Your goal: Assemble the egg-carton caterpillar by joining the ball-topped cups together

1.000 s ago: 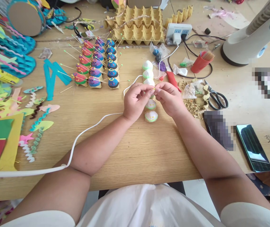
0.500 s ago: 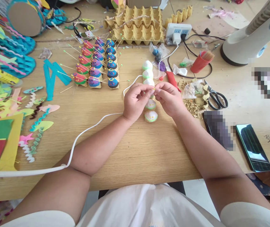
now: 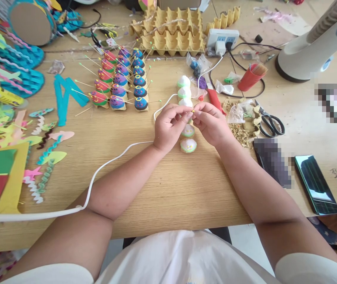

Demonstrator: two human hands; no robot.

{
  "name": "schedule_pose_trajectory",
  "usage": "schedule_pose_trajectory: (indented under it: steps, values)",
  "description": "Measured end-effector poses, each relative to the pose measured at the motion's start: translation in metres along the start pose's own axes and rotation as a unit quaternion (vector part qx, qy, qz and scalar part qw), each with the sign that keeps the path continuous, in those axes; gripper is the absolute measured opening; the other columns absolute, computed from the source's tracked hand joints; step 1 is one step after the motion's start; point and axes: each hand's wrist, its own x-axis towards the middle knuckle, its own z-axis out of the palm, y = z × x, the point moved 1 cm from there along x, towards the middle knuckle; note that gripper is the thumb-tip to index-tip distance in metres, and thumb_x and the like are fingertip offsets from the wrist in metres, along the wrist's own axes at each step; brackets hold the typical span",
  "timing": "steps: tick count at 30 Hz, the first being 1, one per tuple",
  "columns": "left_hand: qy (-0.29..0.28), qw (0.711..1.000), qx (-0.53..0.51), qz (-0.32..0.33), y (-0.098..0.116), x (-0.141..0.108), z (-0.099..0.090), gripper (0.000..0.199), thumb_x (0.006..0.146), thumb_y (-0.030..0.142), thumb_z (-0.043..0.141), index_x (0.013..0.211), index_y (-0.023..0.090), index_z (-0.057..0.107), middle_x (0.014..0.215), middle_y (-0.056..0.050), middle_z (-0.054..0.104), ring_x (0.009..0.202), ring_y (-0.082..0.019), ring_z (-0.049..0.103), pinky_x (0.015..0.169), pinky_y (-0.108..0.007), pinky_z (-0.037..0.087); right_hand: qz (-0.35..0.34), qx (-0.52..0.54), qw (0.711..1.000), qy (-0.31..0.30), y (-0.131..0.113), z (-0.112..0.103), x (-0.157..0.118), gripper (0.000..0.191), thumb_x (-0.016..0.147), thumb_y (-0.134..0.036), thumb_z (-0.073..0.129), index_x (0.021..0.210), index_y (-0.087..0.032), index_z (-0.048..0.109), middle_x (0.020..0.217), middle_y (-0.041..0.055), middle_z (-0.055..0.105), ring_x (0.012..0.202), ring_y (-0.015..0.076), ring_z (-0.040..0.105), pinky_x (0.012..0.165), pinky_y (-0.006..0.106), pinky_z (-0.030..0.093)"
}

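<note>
My left hand [image 3: 171, 125] and my right hand [image 3: 211, 123] meet fingertip to fingertip above a row of white domes with green rims [image 3: 188, 145]. Both are closed in a pinch around a tiny bit of yellow clay [image 3: 193, 111], which shows between the fingertips. Which hand bears more of it I cannot tell. The two nearest domes carry small yellow dots. Beyond my fingers stand more white domes [image 3: 183, 81], and the middle of the row is hidden under my hands.
Rows of painted egg-carton domes [image 3: 117, 102] with thin sticks stand left of centre. Behind are egg trays [image 3: 171, 31] and a power strip [image 3: 223, 37]. Scissors [image 3: 271, 122], a red cup [image 3: 251, 78] and a phone [image 3: 316, 183] lie right. A white cable [image 3: 106, 163] crosses my left arm.
Both hands stay in nearly the same place. The yellow bit shows slightly more between my fingertips, which have shifted only a little.
</note>
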Motion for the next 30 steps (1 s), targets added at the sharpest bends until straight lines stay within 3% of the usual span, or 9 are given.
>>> schedule_pose_trajectory:
  steps: [6,30]
  values:
    - [0.003,1.0,0.003,0.005,0.0024,0.0,0.0001,0.036,0.108,0.061,0.069,0.108,0.028,0.084,0.092,-0.002,0.077,0.078,-0.014,0.066,0.071,-0.029,0.054,0.006,0.015,1.0,-0.002,-0.0003,0.0013,0.0002,0.041,0.077,-0.049,0.098,0.084,-0.023,0.068,0.077,-0.0038,0.06,0.068,0.0097,0.044,0.062,0.025,0.037]
    - [-0.021,0.996,-0.084,0.0,0.001,-0.0008,-0.0005,0.027,0.109,0.055,0.071,0.115,0.031,0.082,0.1,-0.001,0.078,0.085,-0.013,0.071,0.074,-0.028,0.058,0.019,0.033,0.999,0.001,-0.0008,0.0021,0.0004,0.027,0.08,-0.035,0.091,0.085,-0.022,0.068,0.075,-0.0045,0.059,0.068,0.0085,0.048,0.063,0.023,0.038]
